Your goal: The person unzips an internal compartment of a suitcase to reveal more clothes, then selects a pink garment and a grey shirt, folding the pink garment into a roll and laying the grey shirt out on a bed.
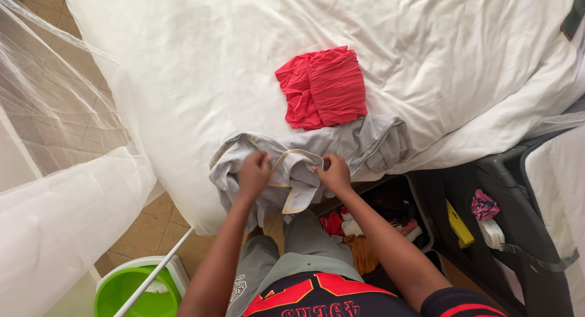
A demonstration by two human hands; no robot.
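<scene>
**A bright bedroom, seen from above**

A wide bed under a crumpled white cotton sheet [183,67] fills most of the view, lit by soft, even daylight. Sheer white mosquito netting [49,97] hangs at the left over a floor of tan square tiles [152,231]. A lime-green round plastic mop bucket [131,289] stands on the tiles – a thin white pole [155,271] slants across it. At the right, an open black fabric suitcase [518,219] sits beside the bed – near it a dark open bin of mixed clothes [390,216]

1 head-worn camera looks steeply down, close over the bed [183,79] edge.
</scene>
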